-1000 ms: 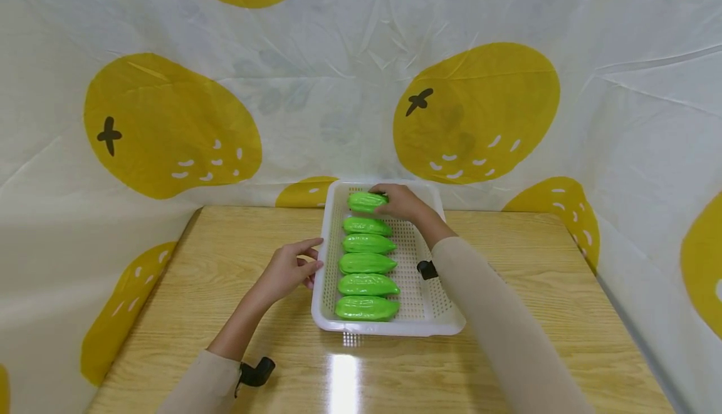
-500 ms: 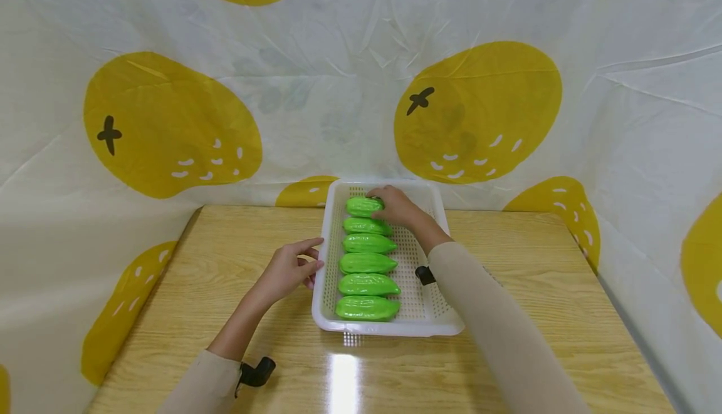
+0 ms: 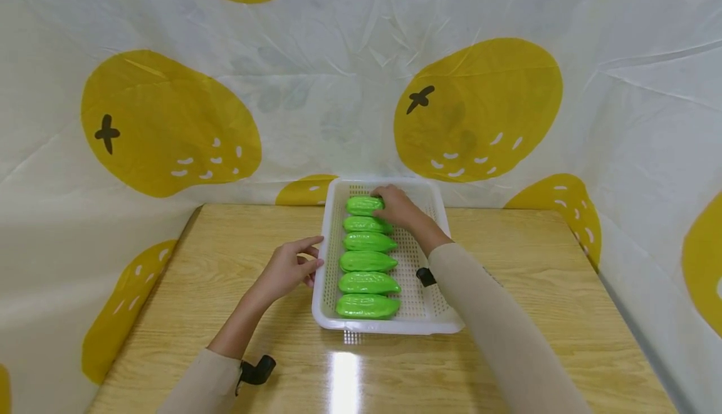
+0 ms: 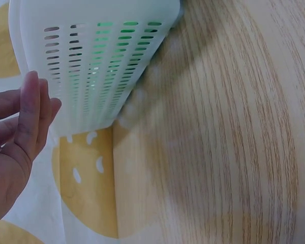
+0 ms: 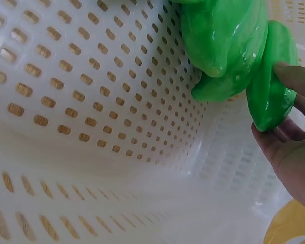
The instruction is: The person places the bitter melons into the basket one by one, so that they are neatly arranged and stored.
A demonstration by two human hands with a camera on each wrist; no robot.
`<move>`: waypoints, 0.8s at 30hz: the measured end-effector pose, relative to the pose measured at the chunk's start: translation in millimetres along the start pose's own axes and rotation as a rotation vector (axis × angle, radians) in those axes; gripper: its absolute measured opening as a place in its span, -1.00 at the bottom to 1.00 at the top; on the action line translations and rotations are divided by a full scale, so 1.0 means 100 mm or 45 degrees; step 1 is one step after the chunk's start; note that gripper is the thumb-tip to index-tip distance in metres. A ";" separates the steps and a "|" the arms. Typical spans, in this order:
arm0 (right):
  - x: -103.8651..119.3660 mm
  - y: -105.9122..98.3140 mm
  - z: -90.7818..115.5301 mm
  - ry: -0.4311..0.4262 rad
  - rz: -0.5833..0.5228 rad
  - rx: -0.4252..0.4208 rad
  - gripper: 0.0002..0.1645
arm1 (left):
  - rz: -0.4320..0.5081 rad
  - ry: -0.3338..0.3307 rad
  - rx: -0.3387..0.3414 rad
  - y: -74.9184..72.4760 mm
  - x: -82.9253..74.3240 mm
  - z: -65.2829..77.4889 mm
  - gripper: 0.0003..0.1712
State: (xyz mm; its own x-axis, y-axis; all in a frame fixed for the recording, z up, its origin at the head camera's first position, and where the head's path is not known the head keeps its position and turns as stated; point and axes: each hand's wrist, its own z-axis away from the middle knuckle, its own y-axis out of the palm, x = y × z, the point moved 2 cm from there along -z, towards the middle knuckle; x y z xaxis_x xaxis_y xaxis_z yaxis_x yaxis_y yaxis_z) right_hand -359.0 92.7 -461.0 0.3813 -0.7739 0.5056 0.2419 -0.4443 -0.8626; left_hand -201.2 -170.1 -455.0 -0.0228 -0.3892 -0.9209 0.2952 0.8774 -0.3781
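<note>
Bright green, glossy, ridged artificial vegetables with pointed tips lie side by side in a white perforated plastic basket (image 3: pixel 414 326). At the far end, my right hand (image 3: pixel 397 206) holds the last vegetable (image 3: pixel 362 205) of the row near its right-hand end. In the right wrist view, the thumb and fingers of that hand (image 5: pixel 300 157) grip this vegetable (image 5: pixel 269 96) from two sides. My left hand (image 3: pixel 287 270) is at the basket's left rim, its fingertips touching or nearly touching it. The left wrist view has its fingers (image 4: pixel 28 114) fairly straight beside the slotted wall (image 4: pixel 91 76).
The basket stands on a wood-grain table (image 3: pixel 259 226), near its back edge. Behind and at both sides hangs a white cloth (image 3: pixel 327 119) printed with yellow fruit. Inside the basket, bare perforated floor (image 5: pixel 91 86) shows right of the row.
From one second ago to half a second ago, my right hand brought the far vegetable slightly nearer to the row. Since then it has hardly moved. The left hand stays at the rim.
</note>
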 end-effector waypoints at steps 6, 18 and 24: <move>0.04 0.00 0.02 0.016 -0.006 -0.033 -0.44 | 0.006 0.005 -0.001 -0.01 -0.01 0.01 -0.36; -0.01 0.03 0.04 0.049 -0.043 -0.078 -0.44 | -0.004 0.001 -0.008 -0.01 -0.02 0.02 -0.37; 0.00 0.03 0.04 0.074 -0.038 -0.100 -0.42 | -0.003 -0.003 -0.002 0.00 -0.02 0.01 -0.36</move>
State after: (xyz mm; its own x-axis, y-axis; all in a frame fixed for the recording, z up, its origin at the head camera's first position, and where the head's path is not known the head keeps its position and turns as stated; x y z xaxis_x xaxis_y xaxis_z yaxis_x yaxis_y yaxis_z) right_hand -354.4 92.9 -463.3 0.3219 -0.7838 0.5310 0.1809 -0.4996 -0.8471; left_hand -199.9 -170.3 -453.2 -0.0214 -0.3917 -0.9198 0.2940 0.8769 -0.3802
